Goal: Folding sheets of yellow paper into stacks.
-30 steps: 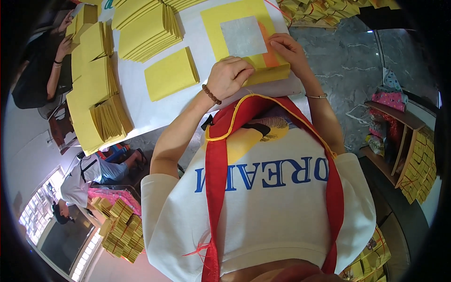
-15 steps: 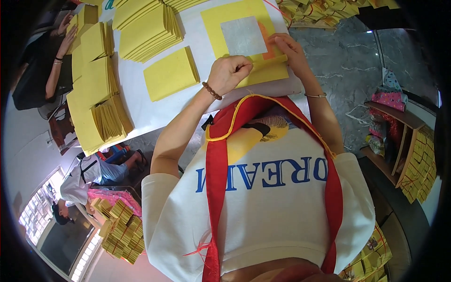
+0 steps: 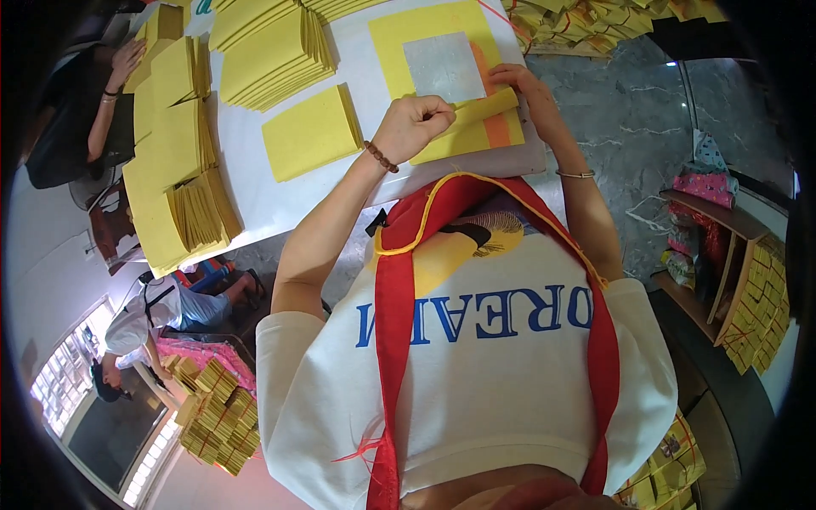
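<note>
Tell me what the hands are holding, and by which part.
Yellow paper, by its curled strip: left hand at the left end, right hand at the right end.

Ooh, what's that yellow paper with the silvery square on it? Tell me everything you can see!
The yellow sheet looks thin and papery. It bears a dull silver-grey square, perhaps foil, with an orange patch along its right side. It lies mostly flat on the white-topped table, but its near edge is turned up into a strip. The curled left hand is at the strip's left end, the right hand's fingers at its right.
</note>
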A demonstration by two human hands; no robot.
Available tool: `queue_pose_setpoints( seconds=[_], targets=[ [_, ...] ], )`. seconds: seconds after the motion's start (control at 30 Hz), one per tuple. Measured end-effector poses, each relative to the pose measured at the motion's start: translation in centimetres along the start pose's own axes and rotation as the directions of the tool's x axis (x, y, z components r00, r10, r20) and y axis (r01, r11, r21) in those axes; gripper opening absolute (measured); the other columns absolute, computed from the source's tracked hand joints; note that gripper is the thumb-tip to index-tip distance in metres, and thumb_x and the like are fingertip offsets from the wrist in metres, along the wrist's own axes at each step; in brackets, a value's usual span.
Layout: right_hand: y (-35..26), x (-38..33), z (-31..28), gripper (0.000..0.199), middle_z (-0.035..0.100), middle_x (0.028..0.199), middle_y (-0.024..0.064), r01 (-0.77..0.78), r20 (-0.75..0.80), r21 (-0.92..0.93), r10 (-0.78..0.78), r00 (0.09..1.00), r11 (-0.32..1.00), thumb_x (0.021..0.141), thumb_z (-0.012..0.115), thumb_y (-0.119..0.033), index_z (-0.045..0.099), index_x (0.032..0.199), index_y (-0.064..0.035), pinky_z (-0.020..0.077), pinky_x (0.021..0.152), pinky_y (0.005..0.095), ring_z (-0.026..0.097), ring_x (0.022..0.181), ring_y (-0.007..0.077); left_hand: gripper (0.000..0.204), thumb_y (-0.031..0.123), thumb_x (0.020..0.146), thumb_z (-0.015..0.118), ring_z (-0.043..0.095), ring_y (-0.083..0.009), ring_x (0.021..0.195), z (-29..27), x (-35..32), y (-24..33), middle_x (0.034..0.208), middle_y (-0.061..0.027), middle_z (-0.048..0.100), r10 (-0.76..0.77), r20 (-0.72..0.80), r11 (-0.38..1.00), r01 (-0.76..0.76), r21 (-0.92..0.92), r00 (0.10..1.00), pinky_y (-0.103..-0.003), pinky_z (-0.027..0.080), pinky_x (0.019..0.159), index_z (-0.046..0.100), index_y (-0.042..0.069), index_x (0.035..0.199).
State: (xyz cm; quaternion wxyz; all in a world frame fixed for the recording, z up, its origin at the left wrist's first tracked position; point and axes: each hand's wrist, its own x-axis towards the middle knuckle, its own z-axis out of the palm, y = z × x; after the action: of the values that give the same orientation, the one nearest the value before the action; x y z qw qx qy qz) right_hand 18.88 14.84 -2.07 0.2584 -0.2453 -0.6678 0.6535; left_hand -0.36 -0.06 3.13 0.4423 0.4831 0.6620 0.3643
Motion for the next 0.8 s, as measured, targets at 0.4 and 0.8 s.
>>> queue_pose_setpoints(
  seconds=[0.4,0.8],
  targets=[
    [0.6,-0.5,0.3,0.026,0.050,0.120,0.0057,0.055,0.089,-0.105,-0.046,0.995,0.993,0.073,0.066,0.000,0.064,0.097,-0.0062,0.0397,0.093,0.0289,0.046,0.114,0.0195,0.045,0.020,0.081,0.062,0.039,-0.0258,0.125,-4.6,-2.7,0.1,0.130,-0.0112,0.047,0.398,0.100,0.845,-0.407,0.347,0.912,-0.041,0.030,0.101,0.052,0.007,0.123],
    [-5.5,-2.0,-0.3,0.028,0.056,0.117,0.0041,0.487,0.297,-0.621,-0.391,0.871,0.614,0.066,0.071,-0.012,0.067,0.093,-0.0139,0.0332,0.097,0.0403,0.048,0.114,0.0265,0.036,0.009,0.074,0.055,0.055,-0.0231,0.099,-2.9,-4.6,-0.7,0.108,-0.0061,0.059,0.671,0.003,0.455,-0.416,0.788,0.741,-0.035,0.043,0.080,0.061,0.011,0.109]
  ],
)
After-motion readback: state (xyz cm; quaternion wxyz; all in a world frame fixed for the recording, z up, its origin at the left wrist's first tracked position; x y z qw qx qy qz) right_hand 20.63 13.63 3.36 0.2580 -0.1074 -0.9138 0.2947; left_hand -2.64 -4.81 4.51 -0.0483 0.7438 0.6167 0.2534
